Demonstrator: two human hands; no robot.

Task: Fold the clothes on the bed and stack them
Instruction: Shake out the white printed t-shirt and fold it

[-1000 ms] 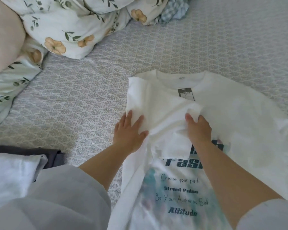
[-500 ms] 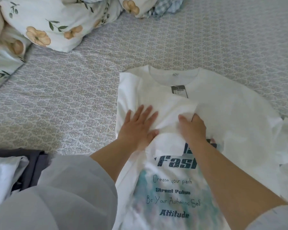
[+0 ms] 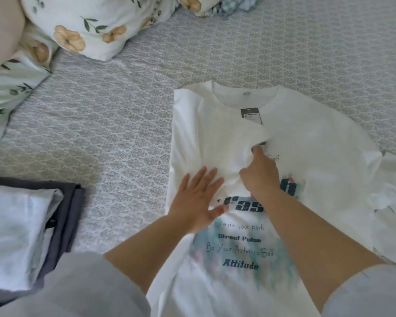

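The white T-shirt (image 3: 306, 138) lies print-up on the grey patterned bedspread (image 3: 114, 138), collar away from the person, its left side folded in over the chest. A second ago the left hand (image 3: 198, 203) lay up near the folded edge; it has since slid down toward the print and now presses flat on the cloth, fingers straight and spread, thumb touching the "Fash" lettering. The right hand (image 3: 261, 175) has moved further right; its fingers are curled and pinch the end of the folded sleeve, lifting a small fold of cloth just below the hang tag (image 3: 252, 115). More of the print shows now, with a few letters visible beyond the right hand.

The tips of the right fingers are buried in the fabric, so I cannot see how many hold it. The print is partly covered by both forearms and blurred, and the tag's text is too small to read. The shirt's right sleeve runs out of view. At lower left a stack of folded clothes (image 3: 21, 229), pale on dark grey, is cut off by the edge. Floral pillows (image 3: 96, 26) lie at the top left.
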